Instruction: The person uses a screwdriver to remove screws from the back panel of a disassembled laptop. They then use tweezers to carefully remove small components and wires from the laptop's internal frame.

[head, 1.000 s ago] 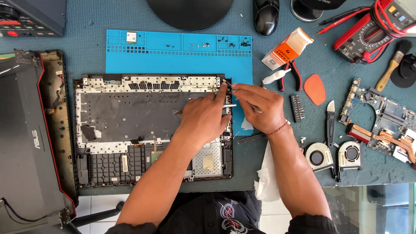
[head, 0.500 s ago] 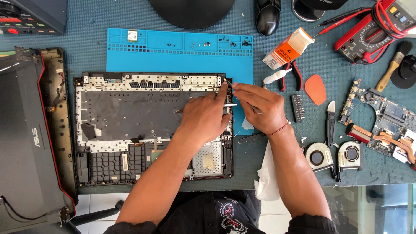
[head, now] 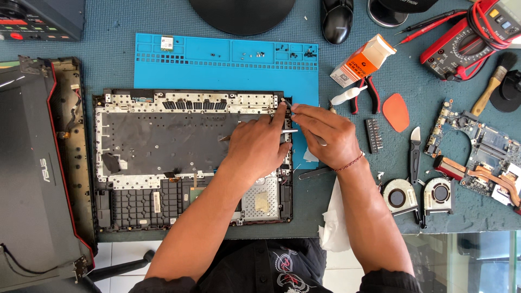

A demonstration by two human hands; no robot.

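Note:
An opened laptop base [head: 163,135] lies upside down in front of me, its metal keyboard backplate showing. My left hand [head: 259,142] rests on the backplate near its right edge, index finger pointing up at the top right corner, with a thin metal tool [head: 290,131] under the fingers. My right hand [head: 325,134] sits just right of the laptop base's edge, fingers pinched together at that same corner, meeting the left fingertip. What the right fingers pinch is too small to make out.
Blue silicone mat [head: 228,59] with small screws behind the base. Laptop lid [head: 38,173] at left. On the right: bit holder [head: 373,135], orange pick [head: 396,112], knife [head: 414,152], two fans [head: 418,196], motherboard [head: 477,152], multimeter [head: 472,38], glue box [head: 361,61], pliers [head: 363,92], brush [head: 491,84]. White tissue [head: 332,222] near the table edge.

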